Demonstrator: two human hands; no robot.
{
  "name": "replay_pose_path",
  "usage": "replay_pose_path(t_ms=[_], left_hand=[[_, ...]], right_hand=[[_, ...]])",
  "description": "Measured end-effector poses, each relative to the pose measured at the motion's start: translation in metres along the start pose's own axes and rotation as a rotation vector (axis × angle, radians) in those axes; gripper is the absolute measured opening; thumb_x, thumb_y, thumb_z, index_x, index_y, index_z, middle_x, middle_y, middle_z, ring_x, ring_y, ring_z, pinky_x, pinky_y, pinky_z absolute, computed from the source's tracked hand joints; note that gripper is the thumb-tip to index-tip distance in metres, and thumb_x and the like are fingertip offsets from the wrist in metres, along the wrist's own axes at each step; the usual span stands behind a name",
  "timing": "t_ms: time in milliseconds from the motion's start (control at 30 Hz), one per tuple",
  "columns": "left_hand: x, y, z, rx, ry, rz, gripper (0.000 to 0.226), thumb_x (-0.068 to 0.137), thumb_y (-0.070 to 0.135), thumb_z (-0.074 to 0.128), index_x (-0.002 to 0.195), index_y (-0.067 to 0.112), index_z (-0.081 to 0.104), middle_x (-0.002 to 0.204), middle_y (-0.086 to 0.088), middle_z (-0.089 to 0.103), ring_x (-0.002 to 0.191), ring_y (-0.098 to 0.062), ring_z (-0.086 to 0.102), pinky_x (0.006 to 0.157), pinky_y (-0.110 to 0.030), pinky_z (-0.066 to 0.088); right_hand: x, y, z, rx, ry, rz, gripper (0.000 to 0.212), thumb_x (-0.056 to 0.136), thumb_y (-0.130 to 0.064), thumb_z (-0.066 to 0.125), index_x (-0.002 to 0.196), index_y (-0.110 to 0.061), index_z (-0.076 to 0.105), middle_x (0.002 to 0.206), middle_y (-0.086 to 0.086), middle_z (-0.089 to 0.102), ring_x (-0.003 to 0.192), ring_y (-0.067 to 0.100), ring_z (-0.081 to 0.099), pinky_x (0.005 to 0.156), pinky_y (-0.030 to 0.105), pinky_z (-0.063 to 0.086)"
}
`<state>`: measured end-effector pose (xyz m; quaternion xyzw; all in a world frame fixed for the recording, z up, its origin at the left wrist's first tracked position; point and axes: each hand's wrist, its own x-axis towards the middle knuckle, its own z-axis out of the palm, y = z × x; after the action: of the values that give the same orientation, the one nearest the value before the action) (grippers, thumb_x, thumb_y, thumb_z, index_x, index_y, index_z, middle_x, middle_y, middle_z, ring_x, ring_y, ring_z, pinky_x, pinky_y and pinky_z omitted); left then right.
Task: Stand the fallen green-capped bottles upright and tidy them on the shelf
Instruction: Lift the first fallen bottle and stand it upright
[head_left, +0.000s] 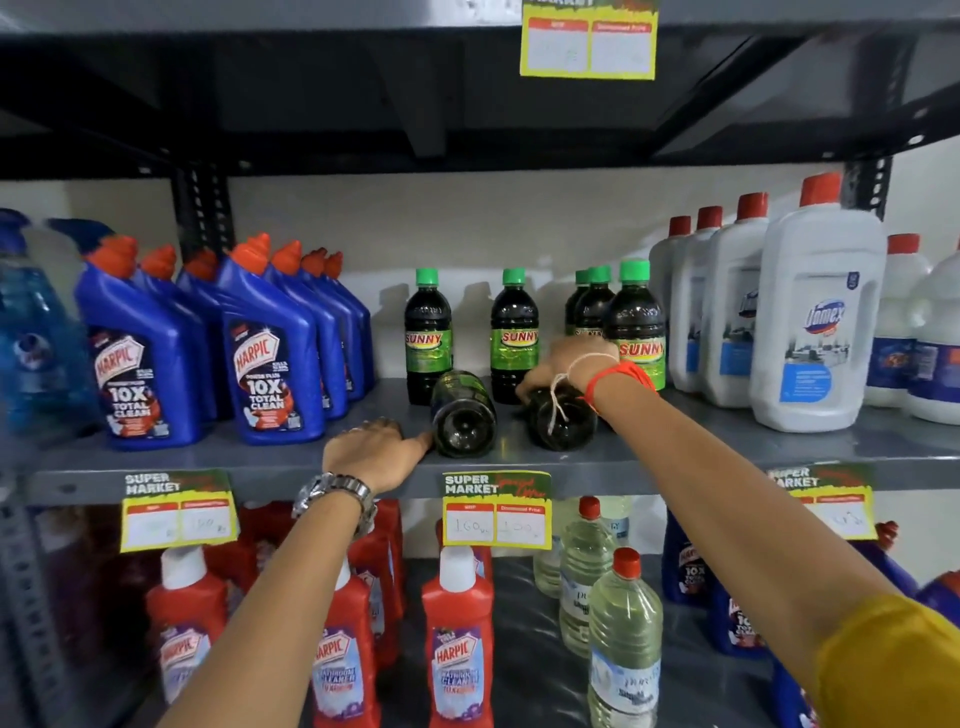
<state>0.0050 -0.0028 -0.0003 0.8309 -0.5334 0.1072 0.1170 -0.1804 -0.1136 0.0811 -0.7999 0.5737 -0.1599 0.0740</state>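
Two dark bottles lie on their sides on the grey shelf, bases toward me. My left hand rests on the shelf with a fingertip touching the left fallen bottle. My right hand is wrapped over the right fallen bottle. Behind them stand several green-capped Sunny bottles: one at the left, one in the middle, and a cluster at the right.
Blue Harpic bottles crowd the shelf's left side. White red-capped bottles fill the right. Price tags hang from the shelf's front edge. The lower shelf holds red Harpic bottles and clear bottles.
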Motion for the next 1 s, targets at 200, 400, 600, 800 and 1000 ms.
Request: replay_pose_path(t_ms=[200,400,600,800,1000], left_hand=[[0.0,0.002,0.0,-0.028,0.015,-0.03,0.071,0.083,0.067,0.019,0.114,0.015,0.055,0.127,-0.007,0.057,0.107,-0.026,0.057,0.075,-0.033,0.042],[0.001,0.002,0.0,-0.031,0.017,-0.038,0.068,0.084,0.064,0.021,0.117,0.015,0.054,0.132,-0.007,0.054,0.113,-0.026,0.054,0.077,-0.034,0.041],[0.001,-0.002,0.001,-0.038,0.021,-0.009,0.066,0.083,0.063,0.02,0.107,0.012,0.055,0.12,-0.011,0.059,0.102,-0.028,0.057,0.072,-0.034,0.04],[0.004,-0.002,0.003,-0.024,0.03,-0.015,0.071,0.083,0.065,0.019,0.118,0.015,0.054,0.132,-0.009,0.054,0.111,-0.028,0.055,0.075,-0.034,0.041],[0.004,-0.002,0.004,-0.021,0.028,-0.016,0.068,0.083,0.064,0.02,0.115,0.015,0.054,0.13,-0.01,0.056,0.11,-0.028,0.055,0.071,-0.034,0.038]], right_hand=[[-0.023,-0.006,-0.016,-0.021,0.502,-0.033,0.074,0.065,-0.059,0.071,0.118,-0.011,0.054,0.107,0.011,0.066,0.103,0.032,0.063,0.066,0.031,0.04],[-0.034,-0.009,-0.007,0.325,0.708,-0.267,0.084,0.061,-0.044,0.075,0.132,-0.025,0.035,0.088,0.011,0.068,0.088,0.038,0.064,0.066,0.035,0.044],[-0.041,-0.002,0.031,0.54,0.714,-0.326,0.085,0.061,-0.036,0.077,0.132,-0.022,0.032,0.086,0.007,0.067,0.083,0.034,0.064,0.074,0.037,0.05],[-0.036,0.006,0.038,0.649,0.661,-0.35,0.088,0.062,-0.033,0.079,0.132,-0.021,0.026,0.091,0.009,0.065,0.076,0.029,0.063,0.077,0.042,0.054],[-0.04,0.001,0.04,0.295,0.691,-0.172,0.121,0.051,-0.063,0.079,0.144,-0.013,0.019,0.134,0.02,0.039,0.119,0.036,0.051,0.086,0.042,0.051]])
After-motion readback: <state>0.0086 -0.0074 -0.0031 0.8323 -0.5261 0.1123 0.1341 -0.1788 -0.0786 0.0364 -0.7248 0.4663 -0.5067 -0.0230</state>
